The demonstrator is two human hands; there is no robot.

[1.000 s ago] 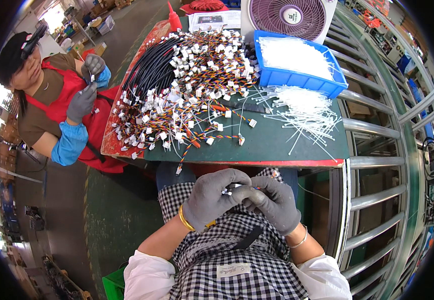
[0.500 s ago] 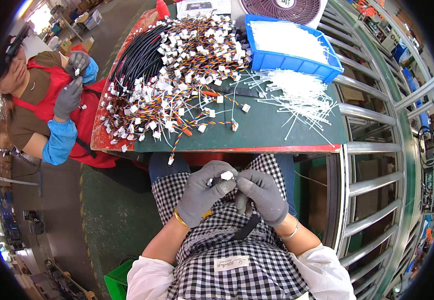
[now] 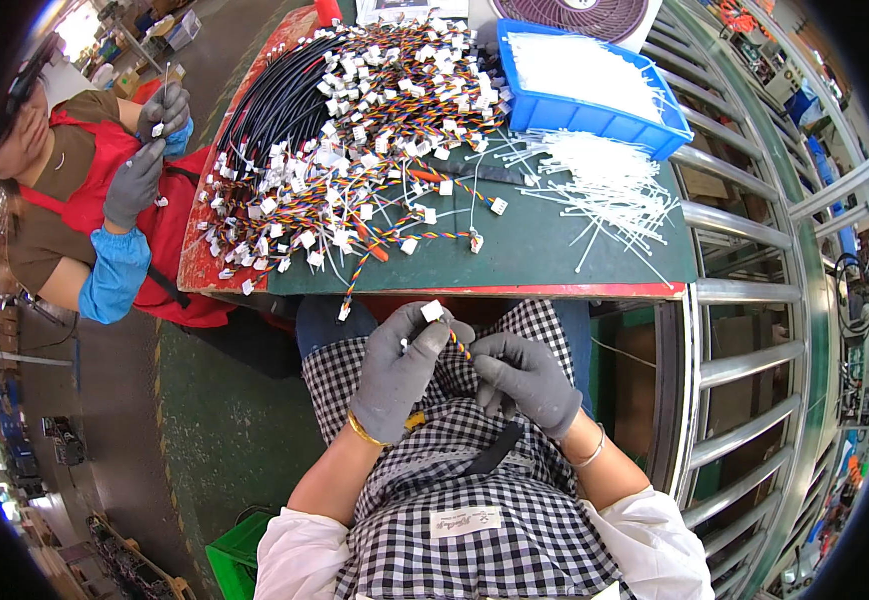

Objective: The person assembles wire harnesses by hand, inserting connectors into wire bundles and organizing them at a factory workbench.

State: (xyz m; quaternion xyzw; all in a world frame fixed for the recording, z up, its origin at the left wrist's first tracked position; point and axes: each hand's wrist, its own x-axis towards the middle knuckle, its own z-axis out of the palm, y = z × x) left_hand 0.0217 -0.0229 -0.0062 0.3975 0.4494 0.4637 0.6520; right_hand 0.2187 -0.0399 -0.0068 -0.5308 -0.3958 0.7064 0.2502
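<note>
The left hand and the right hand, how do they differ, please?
The left hand has a yellow bangle at the wrist; the right hand has a silvery bracelet. The left hand holds a white connector; the right hand pinches twisted multicolored wires. Both wear gray gloves.

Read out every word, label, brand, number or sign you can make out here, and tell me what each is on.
Cream label on the checked apron: dark lettering, too small to read reliably.
Printed sheet at the far side of the table: too small, and cut off by the view.
White connector in the left hand: no lettering shows.
</note>
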